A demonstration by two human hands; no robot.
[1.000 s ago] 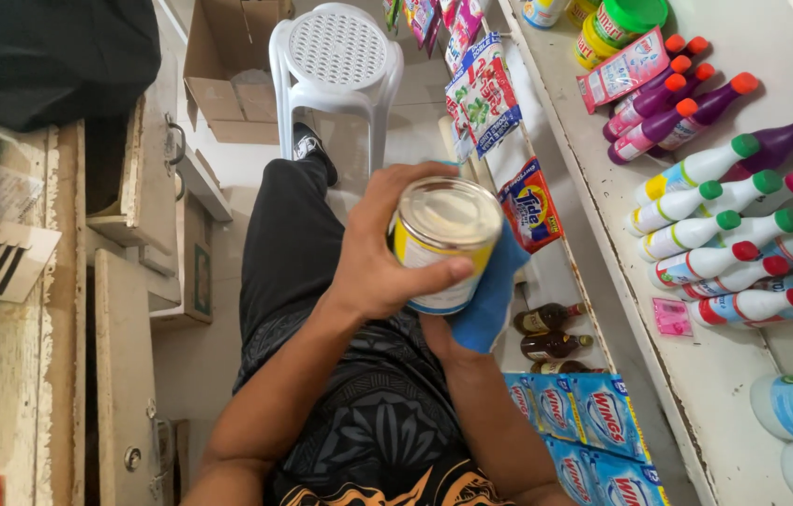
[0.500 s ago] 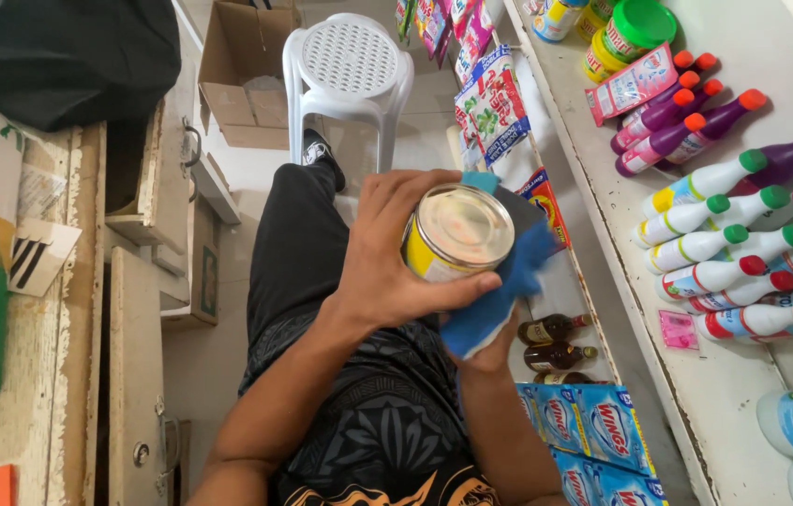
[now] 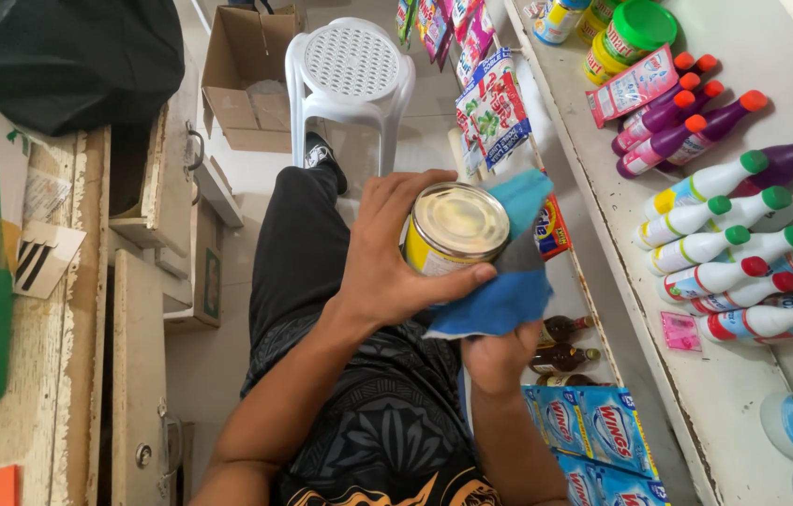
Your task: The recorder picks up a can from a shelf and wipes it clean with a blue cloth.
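Shop shelf (image 3: 743, 56) of colourful bottles (image 3: 696, 225) sitting to the right, left hand (image 3: 387, 253) wrapping around a yellow tin can (image 3: 453, 230) at chest height, right hand (image 3: 500, 356) gripping a blue cloth (image 3: 509, 290) against it.

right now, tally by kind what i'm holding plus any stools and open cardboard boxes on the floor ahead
tin can: 1
blue cloth: 1
white plastic stool: 1
open cardboard box: 1
total: 4
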